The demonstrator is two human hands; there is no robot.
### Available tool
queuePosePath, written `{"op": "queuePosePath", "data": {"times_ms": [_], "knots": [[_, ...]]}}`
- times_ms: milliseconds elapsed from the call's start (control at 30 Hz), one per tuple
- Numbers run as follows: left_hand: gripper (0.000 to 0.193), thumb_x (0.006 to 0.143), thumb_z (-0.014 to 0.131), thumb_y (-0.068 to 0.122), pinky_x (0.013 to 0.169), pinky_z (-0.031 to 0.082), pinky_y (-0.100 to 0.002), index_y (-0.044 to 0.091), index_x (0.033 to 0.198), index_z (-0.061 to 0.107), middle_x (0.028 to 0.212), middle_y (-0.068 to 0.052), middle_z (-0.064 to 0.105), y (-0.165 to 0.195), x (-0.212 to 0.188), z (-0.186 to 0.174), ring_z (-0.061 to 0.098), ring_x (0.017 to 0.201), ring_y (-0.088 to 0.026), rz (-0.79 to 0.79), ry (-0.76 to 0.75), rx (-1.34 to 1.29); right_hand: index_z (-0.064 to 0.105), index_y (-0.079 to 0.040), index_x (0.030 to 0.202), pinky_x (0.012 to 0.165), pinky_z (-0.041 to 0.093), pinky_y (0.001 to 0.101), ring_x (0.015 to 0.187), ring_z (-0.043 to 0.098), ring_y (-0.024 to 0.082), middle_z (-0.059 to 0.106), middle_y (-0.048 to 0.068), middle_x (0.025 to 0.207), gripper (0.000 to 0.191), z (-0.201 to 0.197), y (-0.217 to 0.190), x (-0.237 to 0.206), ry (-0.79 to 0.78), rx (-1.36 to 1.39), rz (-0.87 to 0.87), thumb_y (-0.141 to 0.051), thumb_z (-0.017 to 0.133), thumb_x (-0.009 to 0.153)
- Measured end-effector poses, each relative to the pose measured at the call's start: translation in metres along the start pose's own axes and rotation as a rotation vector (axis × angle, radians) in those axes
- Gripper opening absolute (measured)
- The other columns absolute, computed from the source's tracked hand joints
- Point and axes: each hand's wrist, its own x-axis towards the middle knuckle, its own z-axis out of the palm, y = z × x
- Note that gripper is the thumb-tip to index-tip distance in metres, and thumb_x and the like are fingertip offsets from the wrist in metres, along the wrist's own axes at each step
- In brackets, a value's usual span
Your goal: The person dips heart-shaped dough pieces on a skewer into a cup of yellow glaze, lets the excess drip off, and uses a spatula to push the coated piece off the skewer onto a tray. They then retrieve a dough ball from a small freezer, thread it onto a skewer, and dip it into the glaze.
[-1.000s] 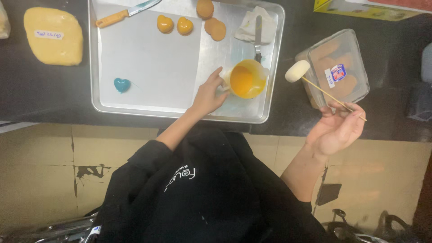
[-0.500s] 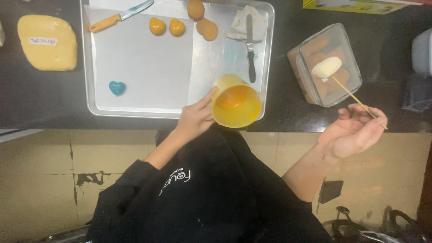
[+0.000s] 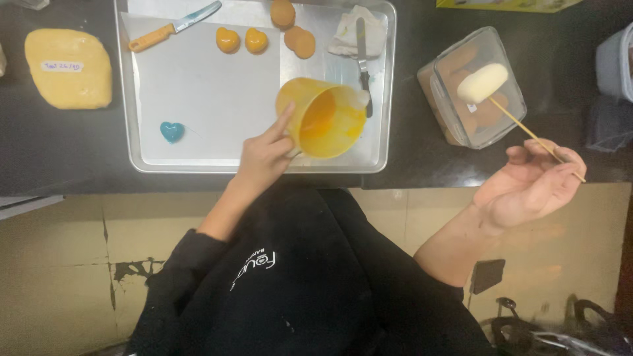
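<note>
1. The right hand (image 3: pixel 533 188) pinches a thin wooden skewer (image 3: pixel 535 140) whose pale oval piece (image 3: pixel 482 82) hangs over a clear container (image 3: pixel 506 112)
2. The left hand (image 3: pixel 265 157) grips a tilted yellow cup (image 3: pixel 321 117) over the metal tray (image 3: pixel 379 142)
3. Farther off lie orange pieces (image 3: pixel 241 40) and a knife (image 3: pixel 173 26)

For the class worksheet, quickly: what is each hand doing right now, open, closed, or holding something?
Left hand: closed on the tilted yellow cup, over the metal tray.
Right hand: palm up, fingers pinching a wooden skewer with a pale piece on its tip.
</note>
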Motion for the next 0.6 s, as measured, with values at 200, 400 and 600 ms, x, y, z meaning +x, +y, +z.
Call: {"op": "queuePosePath", "data": {"times_ms": [200,400,600], "knots": [[0.023,0.076,0.073,0.0,0.065,0.057,-0.033,0.002,0.074,0.05,0.151,-0.016,0.053,0.0,-0.005,-0.005,0.072,0.081,-0.025,0.002,-0.034,-0.114,0.053,-0.005,0.121,0.075,0.051,0.0293,0.091,0.061,0.021,0.062,0.016,0.102,0.028,0.011,-0.011,0.009,-0.113,0.009,-0.061,-0.032,0.058,0.116],[0.021,0.08,0.076,0.001,0.067,0.057,-0.033,0.004,0.078,0.055,0.149,-0.013,0.054,0.004,-0.006,-0.007,0.072,0.082,-0.027,0.034,0.054,-0.042,0.053,-0.004,0.112,0.078,0.051,0.0294,0.103,0.065,0.026,0.065,0.016,0.083,0.025,0.045,-0.039,0.027,-0.415,-0.094,-0.245,-0.028,0.059,0.113],[0.017,0.072,0.072,-0.005,0.064,0.057,-0.033,0.004,0.085,0.066,0.147,-0.017,0.056,0.008,-0.004,-0.019,0.072,0.08,-0.026,-0.009,0.027,-0.052,0.057,-0.003,0.092,0.073,0.054,0.0297,0.107,0.061,0.024,0.067,0.012,0.075,0.028,0.104,-0.091,0.02,-0.576,-0.217,-0.253,-0.029,0.06,0.101]]}}
